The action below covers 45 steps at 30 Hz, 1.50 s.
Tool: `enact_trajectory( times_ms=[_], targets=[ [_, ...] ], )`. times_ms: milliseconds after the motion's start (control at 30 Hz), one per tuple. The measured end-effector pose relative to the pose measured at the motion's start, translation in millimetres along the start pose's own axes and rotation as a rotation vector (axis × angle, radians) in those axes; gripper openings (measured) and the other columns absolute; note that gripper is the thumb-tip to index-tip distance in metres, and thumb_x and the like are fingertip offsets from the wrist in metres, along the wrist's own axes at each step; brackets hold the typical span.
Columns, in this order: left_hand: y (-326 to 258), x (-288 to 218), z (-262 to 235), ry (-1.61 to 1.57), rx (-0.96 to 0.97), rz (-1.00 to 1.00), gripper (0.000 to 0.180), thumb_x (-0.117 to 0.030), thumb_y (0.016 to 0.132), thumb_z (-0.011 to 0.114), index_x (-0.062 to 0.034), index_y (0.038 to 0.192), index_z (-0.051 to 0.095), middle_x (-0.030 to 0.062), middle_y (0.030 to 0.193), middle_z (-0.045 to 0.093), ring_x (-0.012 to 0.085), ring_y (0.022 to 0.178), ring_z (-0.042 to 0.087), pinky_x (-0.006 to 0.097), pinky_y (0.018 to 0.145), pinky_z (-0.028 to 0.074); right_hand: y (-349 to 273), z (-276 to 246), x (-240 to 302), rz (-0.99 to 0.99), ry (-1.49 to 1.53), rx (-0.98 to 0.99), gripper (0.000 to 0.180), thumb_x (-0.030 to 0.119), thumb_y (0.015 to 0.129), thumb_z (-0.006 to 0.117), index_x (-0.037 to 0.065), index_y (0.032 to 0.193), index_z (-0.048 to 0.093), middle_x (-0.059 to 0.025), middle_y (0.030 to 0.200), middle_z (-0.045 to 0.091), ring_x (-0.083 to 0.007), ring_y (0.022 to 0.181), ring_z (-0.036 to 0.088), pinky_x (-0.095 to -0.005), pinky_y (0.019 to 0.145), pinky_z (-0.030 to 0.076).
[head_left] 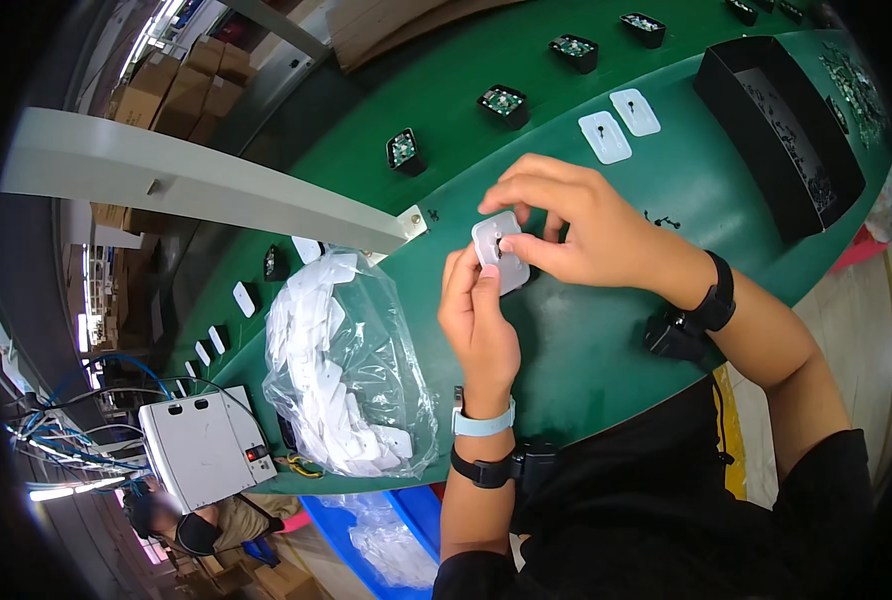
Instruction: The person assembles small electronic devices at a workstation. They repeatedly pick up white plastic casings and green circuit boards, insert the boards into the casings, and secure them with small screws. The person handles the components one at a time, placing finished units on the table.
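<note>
A small white plastic cover [499, 252] with rounded corners is held up over the green bench [586, 340] between both hands. My left hand [478, 318] grips its lower edge from below. My right hand [574, 222] pinches its upper right side, with fingertips at a small dark part near the cover's middle. Both wrists wear dark bands; the left also has a light blue one. Two more white covers [618, 124] lie flat on the bench beyond my right hand.
A clear plastic bag [346, 370] full of white covers lies left of my hands. A black tray [781, 130] of small parts stands at the right. Several black modules [504, 104] ride the green conveyor behind. A grey box [204, 448] sits lower left, a blue bin [386, 525] below.
</note>
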<state>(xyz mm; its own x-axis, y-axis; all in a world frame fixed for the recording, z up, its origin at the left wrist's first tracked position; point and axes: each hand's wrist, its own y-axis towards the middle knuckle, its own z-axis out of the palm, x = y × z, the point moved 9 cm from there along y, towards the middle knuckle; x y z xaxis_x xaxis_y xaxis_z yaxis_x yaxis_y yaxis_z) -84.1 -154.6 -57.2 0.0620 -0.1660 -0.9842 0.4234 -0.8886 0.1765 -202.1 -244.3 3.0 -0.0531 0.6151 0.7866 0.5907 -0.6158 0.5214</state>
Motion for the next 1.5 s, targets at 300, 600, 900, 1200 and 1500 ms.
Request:
enact_trajectory(
  times_ms=[300,600,900,1200,1500],
  targets=[
    [-0.4,10.6,1.7,-0.376,-0.068,-0.186,0.026,-0.007,0.099,0.048,0.0089,0.118,0.058,0.0144,0.113,0.065,0.0195,0.099,0.064,0.033,0.089,0.051,-8.6,21.5,-32.1,0.49,0.503,0.126,0.025,-0.003,0.084,0.067,-0.007,0.109,0.061,-0.0113,0.095,0.065,-0.0156,0.082,0.067,-0.0274,0.06,0.062],
    [-1.7,12.8,0.5,-0.388,-0.07,-0.194,0.022,-0.001,0.092,0.061,0.0065,0.113,0.061,0.0108,0.101,0.068,0.0161,0.085,0.061,0.029,0.079,0.049,-15.8,28.4,-40.1,0.546,0.597,0.132,0.021,-0.003,0.083,0.069,0.0,0.099,0.057,-0.0065,0.094,0.065,-0.0097,0.082,0.064,-0.0241,0.067,0.057],
    [-2.3,27.8,-4.1,-0.533,-0.028,-0.334,0.026,-0.009,0.093,0.056,0.0061,0.115,0.061,0.0132,0.103,0.067,0.0204,0.096,0.065,0.031,0.084,0.051,-12.1,37.7,-23.4,0.275,0.614,0.258,0.049,-0.002,0.079,0.076,0.004,0.122,0.055,-0.0056,0.119,0.06,-0.0154,0.112,0.058,-0.0337,0.099,0.049],
    [-14.7,-3.5,1.5,-0.665,0.176,-0.494,0.039,-0.014,0.099,0.059,0.0052,0.133,0.053,0.0099,0.115,0.065,0.014,0.094,0.062,0.026,0.08,0.05,-6.1,41.5,-20.8,0.325,0.92,0.283,0.061,0.005,0.08,0.08,0.001,0.134,0.051,-0.0132,0.127,0.063,-0.0199,0.117,0.06,-0.0362,0.104,0.047],
    [118.9,-72.5,-307.0,1.013,-0.528,-0.025,0.031,-0.021,0.085,0.072,0.0029,0.103,0.065,0.0121,0.092,0.07,0.0234,0.082,0.066,0.034,0.074,0.053,2.2,16.0,-20.7,0.377,1.236,0.106,0.059,0.015,0.083,0.079,0.001,0.134,0.051,-0.0132,0.119,0.065,-0.0265,0.112,0.065,-0.0384,0.097,0.052]
  ],
)
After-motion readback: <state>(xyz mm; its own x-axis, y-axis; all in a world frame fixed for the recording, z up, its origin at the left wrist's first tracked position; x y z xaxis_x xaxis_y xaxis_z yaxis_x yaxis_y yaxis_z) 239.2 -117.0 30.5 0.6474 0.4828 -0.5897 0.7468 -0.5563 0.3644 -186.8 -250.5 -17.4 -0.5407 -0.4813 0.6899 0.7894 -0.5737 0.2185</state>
